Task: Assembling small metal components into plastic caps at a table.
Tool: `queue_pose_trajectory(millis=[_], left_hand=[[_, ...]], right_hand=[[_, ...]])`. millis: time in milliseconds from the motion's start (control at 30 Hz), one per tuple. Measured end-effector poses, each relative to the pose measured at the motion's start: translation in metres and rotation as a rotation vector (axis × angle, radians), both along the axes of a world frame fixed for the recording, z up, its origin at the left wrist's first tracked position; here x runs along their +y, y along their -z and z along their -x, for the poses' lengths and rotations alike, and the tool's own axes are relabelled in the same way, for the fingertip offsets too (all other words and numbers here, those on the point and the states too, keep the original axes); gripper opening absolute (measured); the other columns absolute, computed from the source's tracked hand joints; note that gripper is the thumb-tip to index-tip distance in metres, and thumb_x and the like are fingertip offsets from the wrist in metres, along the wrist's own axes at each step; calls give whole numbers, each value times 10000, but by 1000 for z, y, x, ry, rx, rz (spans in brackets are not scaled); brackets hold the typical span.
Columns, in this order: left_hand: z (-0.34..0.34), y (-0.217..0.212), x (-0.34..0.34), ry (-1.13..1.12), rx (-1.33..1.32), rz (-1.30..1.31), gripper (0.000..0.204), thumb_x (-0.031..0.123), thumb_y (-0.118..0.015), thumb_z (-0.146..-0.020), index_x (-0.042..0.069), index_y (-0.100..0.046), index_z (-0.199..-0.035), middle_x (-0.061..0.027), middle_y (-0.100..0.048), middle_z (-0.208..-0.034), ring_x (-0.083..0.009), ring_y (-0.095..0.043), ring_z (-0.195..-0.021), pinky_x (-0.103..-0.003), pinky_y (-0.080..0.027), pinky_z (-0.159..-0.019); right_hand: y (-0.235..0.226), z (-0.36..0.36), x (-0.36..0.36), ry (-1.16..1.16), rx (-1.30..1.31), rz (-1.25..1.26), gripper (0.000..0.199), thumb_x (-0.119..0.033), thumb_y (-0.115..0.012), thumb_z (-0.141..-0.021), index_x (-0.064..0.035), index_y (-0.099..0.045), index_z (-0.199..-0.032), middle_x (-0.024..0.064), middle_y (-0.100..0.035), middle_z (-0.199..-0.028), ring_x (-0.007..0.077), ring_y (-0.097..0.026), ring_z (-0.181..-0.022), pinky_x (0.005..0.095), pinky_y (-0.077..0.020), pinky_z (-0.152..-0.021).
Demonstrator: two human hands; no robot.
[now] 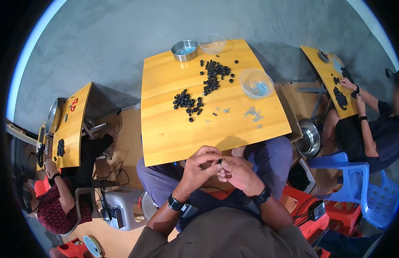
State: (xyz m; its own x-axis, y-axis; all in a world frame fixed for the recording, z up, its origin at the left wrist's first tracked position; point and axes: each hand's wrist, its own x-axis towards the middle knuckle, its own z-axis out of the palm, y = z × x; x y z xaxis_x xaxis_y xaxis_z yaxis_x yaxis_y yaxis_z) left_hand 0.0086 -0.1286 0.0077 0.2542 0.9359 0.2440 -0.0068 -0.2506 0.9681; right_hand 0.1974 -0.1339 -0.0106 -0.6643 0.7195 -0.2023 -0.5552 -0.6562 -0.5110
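We hold both bare hands together over our lap, just off the near edge of the yellow wooden worktop (pixel 173 144). A small black piece (pixel 220 161) sits where the fingertips meet. Our left hand (pixel 200 167) pinches it, the forefinger above and the thumb below. Our right hand (pixel 239 173) comes in from the other side, its thumb touching the piece and its other fingers curled; we cannot tell whether they also grip it or something finer.

On the worktop we see two clusters of black pieces much like the one in hand: a larger heap (pixel 214 73), drawn out from the middle toward the far edge, and a smaller group (pixel 185 101) left of the middle. A steel bowl (pixel 185 57) with blue bits in it stands at the far edge, a clear plastic bowl (pixel 217 40) just beside it near the far right corner. A second clear bowl (pixel 247 91), also holding blue bits, stands at the right edge. Small pale pieces (pixel 253 113) lie scattered between that bowl and the near edge, too tiny for us to make out.

At a table (pixel 73 122) to our left, a co-worker in a patterned top (pixel 57 209) sits; at another (pixel 343 112) to our right, a person in dark clothes (pixel 382 127) handles things too.
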Motion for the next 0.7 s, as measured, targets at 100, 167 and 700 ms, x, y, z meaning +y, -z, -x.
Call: queue_pose_trajectory(millis=[100, 167, 700], left_hand=[[-3, 1, -5, 44, -47, 8, 231, 53, -789, -841, 30, -732, -1063, -79, -652, -1117, -116, -585, -865, -285, -499, -821], [-8, 2, -5, 89, -124, 37, 232, 46, -783, -844, 19, -727, -1067, -81, -653, -1125, -116, -583, -866, -284, -499, -817], [-15, -16, 22, 223, 216, -160, 318, 90, -840, -777, 18, -739, -1070, -122, -672, -1133, -224, -656, -1036, -336, -533, -867]], right_hand=[[4, -3, -10, 19, 117, 51, 303, -307, -624, -1009, -21, -642, -1109, -18, -598, -878, 67, -512, -747, 232, -420, -660], [3, -5, -12, 30, 138, 26, 323, -307, -626, -1007, -3, -635, -1118, -16, -592, -866, 71, -512, -743, 236, -418, -662], [8, -29, -7, 87, 32, 57, 284, -293, -664, -983, -36, -641, -1100, -29, -534, -816, 63, -471, -696, 219, -382, -618]])
